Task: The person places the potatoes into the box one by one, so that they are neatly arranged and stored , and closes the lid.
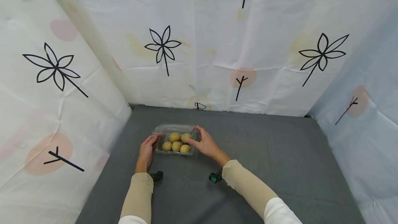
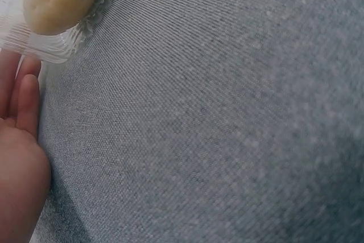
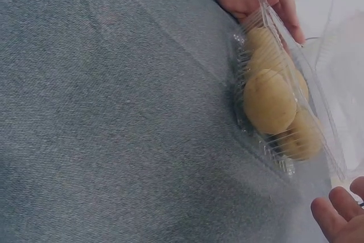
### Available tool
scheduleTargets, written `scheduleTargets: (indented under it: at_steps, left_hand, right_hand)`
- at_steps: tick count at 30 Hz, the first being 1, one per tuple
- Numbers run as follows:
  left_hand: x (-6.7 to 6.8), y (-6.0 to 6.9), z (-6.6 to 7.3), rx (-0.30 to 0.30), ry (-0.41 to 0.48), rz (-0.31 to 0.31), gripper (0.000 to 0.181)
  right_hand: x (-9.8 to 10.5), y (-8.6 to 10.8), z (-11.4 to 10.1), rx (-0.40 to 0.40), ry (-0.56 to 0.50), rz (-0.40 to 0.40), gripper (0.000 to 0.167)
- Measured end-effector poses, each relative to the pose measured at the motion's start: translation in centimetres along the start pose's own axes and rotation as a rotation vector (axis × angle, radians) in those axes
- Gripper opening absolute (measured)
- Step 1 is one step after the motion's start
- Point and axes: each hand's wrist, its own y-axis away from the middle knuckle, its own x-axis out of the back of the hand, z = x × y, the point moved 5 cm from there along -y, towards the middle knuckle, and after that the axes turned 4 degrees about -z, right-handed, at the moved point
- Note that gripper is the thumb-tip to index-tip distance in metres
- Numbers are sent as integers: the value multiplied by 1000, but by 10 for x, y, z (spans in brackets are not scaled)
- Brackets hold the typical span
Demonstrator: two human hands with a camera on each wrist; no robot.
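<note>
A clear plastic clamshell container (image 1: 159, 150) lies on the grey table with its transparent lid (image 1: 174, 127) raised at the far side. Inside are several yellow potatoes (image 1: 176, 146); one potato (image 2: 60, 1) shows large in the left wrist view. My left hand (image 1: 147, 152) is at the container's left side, its fairly straight fingers (image 2: 28, 103) touching the plastic wall. At the right end is my right hand (image 1: 206, 144), thumb and fingers spread apart near the lid's corner. In the right wrist view its fingertips (image 3: 327, 217) appear just off the container.
Grey cloth covers the table (image 1: 264, 155). White printed curtains (image 1: 217, 44) stand behind it and along both sides. A black wrist camera (image 1: 156, 176) sits by the left wrist, another camera (image 1: 215, 177) by the right.
</note>
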Motion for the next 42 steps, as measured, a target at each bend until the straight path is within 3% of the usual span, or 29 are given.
scheduleTargets:
  at_steps: [11,19,29,42]
  left_hand:
    - [1,1,6,-8,-3,-69,56]
    - [0,2,11,56,15,-92,35]
    - [7,7,17,65,-30,-181,51]
    - [18,13,18,140,-41,-210,53]
  right_hand:
    - [2,5,5,52,-13,-35,75]
    - [1,9,8,84,-2,-60,77]
    - [-6,10,8,115,39,-93,86]
    - [-10,10,16,178,43,-74,81]
